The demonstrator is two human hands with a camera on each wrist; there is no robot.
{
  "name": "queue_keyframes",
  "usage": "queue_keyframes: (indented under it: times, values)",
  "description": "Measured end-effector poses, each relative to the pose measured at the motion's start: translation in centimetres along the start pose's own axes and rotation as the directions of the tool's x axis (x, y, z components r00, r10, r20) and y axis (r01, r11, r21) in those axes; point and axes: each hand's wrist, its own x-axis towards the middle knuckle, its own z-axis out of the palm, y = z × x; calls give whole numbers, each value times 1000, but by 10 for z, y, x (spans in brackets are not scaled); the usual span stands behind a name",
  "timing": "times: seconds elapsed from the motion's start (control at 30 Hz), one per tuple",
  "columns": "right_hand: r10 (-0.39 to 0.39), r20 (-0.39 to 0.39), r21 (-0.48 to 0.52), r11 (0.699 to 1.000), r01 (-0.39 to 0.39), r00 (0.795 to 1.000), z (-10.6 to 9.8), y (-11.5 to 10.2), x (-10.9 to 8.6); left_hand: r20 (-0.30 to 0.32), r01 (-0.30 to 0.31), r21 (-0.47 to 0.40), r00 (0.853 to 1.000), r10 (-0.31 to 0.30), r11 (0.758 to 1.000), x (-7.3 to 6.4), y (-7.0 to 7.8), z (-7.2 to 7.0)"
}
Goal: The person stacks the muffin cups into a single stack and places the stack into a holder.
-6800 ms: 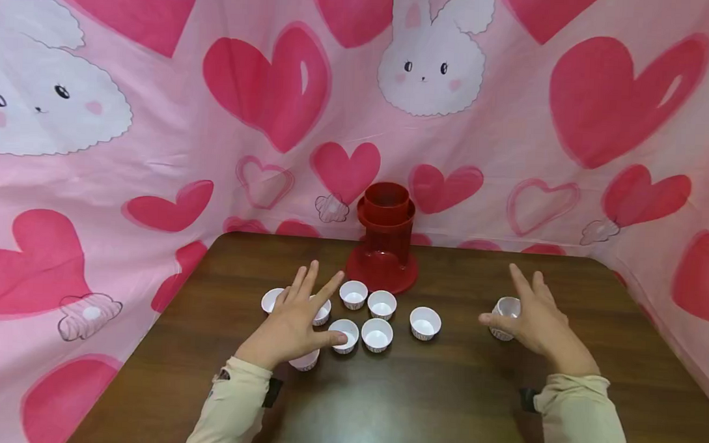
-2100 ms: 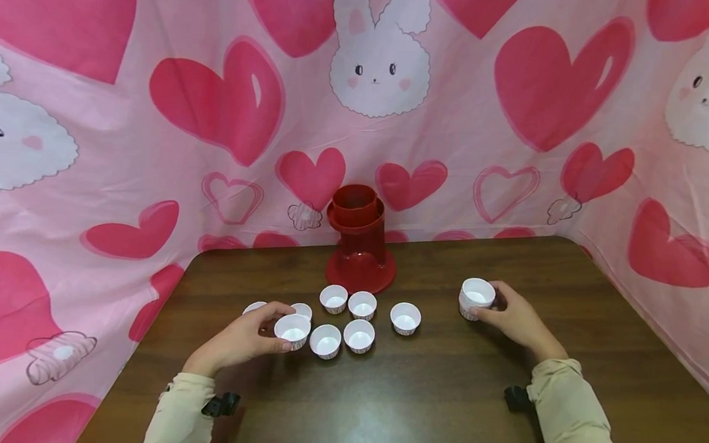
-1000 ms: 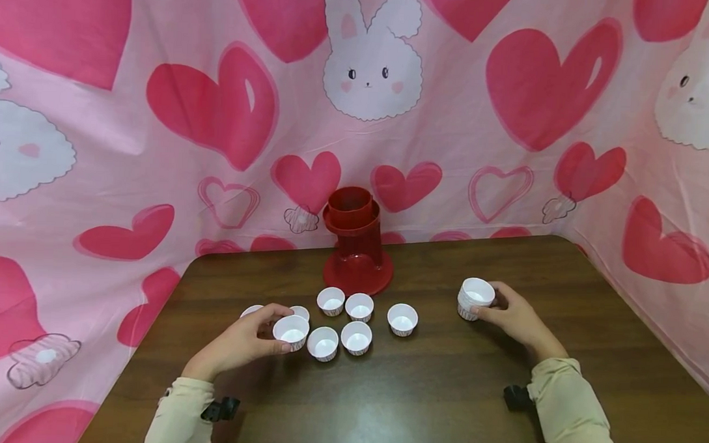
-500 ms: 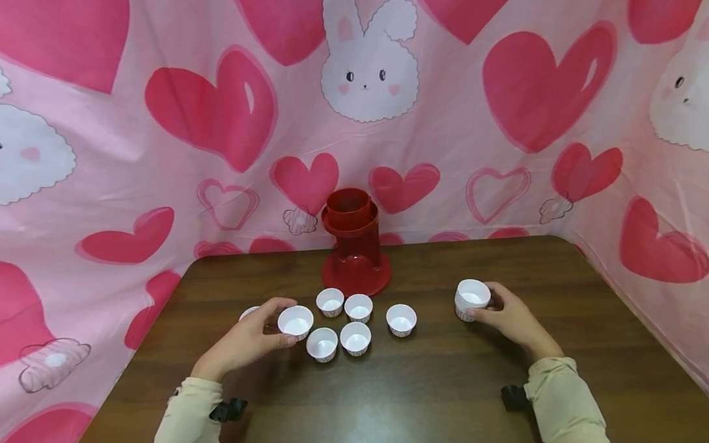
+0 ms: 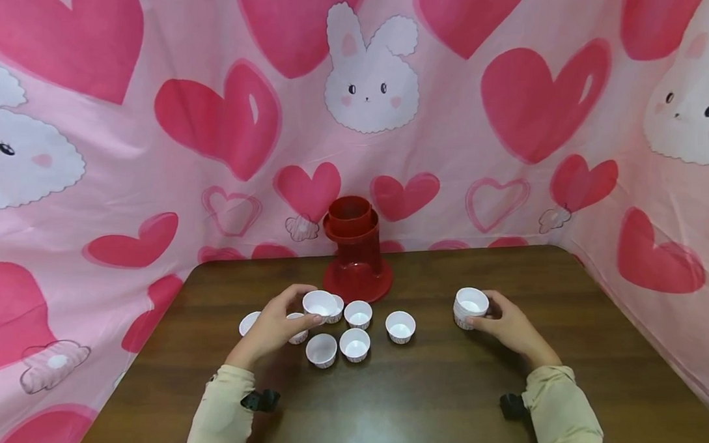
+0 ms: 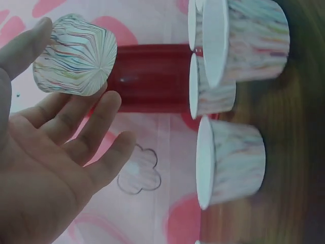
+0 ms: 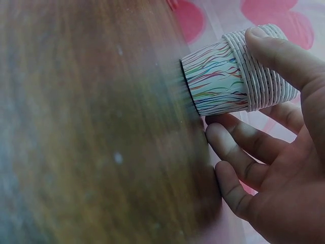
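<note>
In the head view my left hand (image 5: 271, 329) pinches one white paper baking cup (image 5: 319, 302) between thumb and fingers, raised above the table. The left wrist view shows that cup (image 6: 73, 58) tipped, its striped side and base facing the camera. My right hand (image 5: 512, 325) grips a stack of nested baking cups (image 5: 465, 316) on the right; in the right wrist view the stack (image 7: 218, 81) shows several rims and coloured wavy lines. Several single cups stand on the table, among them a front cup (image 5: 321, 352) and a cup on the right (image 5: 400, 329).
A red cylindrical stand (image 5: 358, 254) with a round base stands at the back of the brown wooden table (image 5: 430, 400), behind the cups. A pink cloth with hearts and rabbits (image 5: 427, 146) hangs behind the table and at both sides.
My left hand, first spread above the cups, took one cup, lifted it and carried it back and right towards the red stand. My right hand took hold of the stack and has stayed nearly still since.
</note>
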Motion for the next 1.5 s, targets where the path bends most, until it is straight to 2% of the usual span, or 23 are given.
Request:
queue_keyframes:
  times: [0.17,0.4,0.6,0.83,1.13,1.5]
  values:
    - [-6,5,8,1000,6,1000,1,-1,0,-16,-17,-24,1000,17,1000,6,3,10]
    - [-11,-1,5,1000,11,1000,2,0,-1,-20,-99,-5,995,99,995,17,10,23]
    - [-17,-3,9,1000,17,1000,3,2,0,-22,-176,-6,984,176,984,23,15,31]
    - [-34,-5,21,999,34,999,4,0,1,-17,-170,-18,985,170,985,27,22,40]
    - [-17,-4,15,1000,17,1000,1,-1,-1,50,-247,-23,967,248,969,43,35,64]
    - [-26,-6,11,1000,26,1000,-1,-1,-4,120,-223,18,968,219,975,58,54,92]
